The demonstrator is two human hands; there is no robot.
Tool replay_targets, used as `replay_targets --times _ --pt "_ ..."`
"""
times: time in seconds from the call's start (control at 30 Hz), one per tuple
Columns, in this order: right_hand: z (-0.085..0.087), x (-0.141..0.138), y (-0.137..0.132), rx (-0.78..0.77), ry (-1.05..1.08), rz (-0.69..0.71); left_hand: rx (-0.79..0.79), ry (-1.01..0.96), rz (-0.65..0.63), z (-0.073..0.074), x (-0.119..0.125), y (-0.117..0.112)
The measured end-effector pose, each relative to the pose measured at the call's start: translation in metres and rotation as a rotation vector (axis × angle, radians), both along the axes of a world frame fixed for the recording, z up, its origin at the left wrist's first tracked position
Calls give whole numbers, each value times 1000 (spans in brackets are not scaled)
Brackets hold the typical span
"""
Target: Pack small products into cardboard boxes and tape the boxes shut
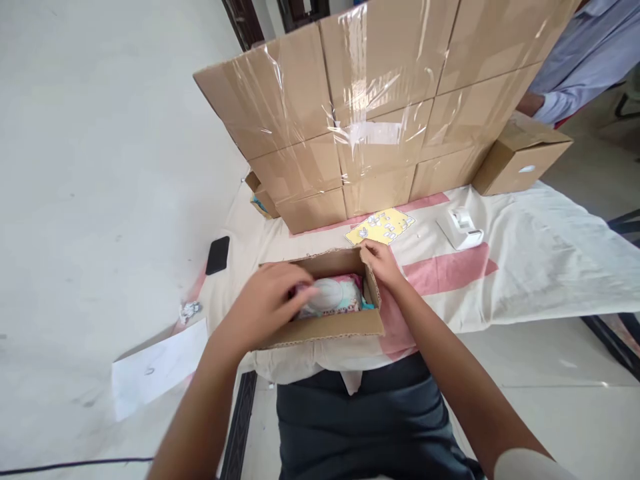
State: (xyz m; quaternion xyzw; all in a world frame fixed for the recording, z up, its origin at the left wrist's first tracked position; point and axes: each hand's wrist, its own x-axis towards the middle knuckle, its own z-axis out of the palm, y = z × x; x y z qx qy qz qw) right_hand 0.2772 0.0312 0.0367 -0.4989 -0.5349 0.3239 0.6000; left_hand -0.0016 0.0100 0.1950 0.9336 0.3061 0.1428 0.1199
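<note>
Head view: a small open box [327, 325] is seen on a cloth-covered table [525, 267], close to the person's body. The left hand [267, 300] is reached over the left side of the box. Its fingers [300, 293] are bent down onto a soft packet [333, 297] that lies inside the box. The packet is white on top with pink and teal around it. It cannot be told whether the packet is gripped or only touched, as the hand is a bit blurred.

The right hand [383, 262] is placed at the far right corner of the box. Its fingers [369, 250] are closed on the box's short side flap, which is held up.

Just past the right fingers, a yellow card [383, 227] with small pictures is laid flat on the table. To the right of those fingers, well apart, a white tape holder [461, 229] is set on the cloth. To the left of the left fingers, a black phone [218, 255] is seen lying near the table edge. Beyond both hands, a tall wall of taped cardboard [380, 113] is stood up. At its right end, a brown carton [523, 157] is seen, and another person's sleeve [580, 67] is seen behind it.
</note>
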Motion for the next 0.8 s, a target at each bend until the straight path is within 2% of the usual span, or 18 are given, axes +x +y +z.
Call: replay_targets --times 0.07,0.1,0.17,0.23,0.27,0.33,0.43,0.53,0.6,0.67,0.8 --pt "6 0 -8 54 44 40 130 -587 176 -29 -43 -8" --pt "9 -1 -13 82 77 81 131 -775 222 -48 -60 -9" --pt "10 -5 -26 124 159 179 -90 -866 170 -91 -84 -5" --pt "7 -10 -41 137 230 260 -190 -840 -19 -129 -93 1" --pt "6 -13 -50 143 248 281 -221 -870 -71 -143 -94 4" --pt "5 -15 -67 146 236 278 -263 -952 -125 -161 -89 7" --pt "15 -15 -89 80 159 152 -315 -1098 -49 -169 -74 3" --pt "33 -15 -103 -109 109 9 -295 -1137 106 -168 -58 -2" --pt "42 -18 -107 -210 125 10 -290 -1091 207 -167 -50 -5" --pt "47 -22 -110 -246 168 66 -292 -1046 274 -168 -45 -7" --pt "46 -25 -109 -231 195 94 -262 -1032 241 -167 -49 -10"
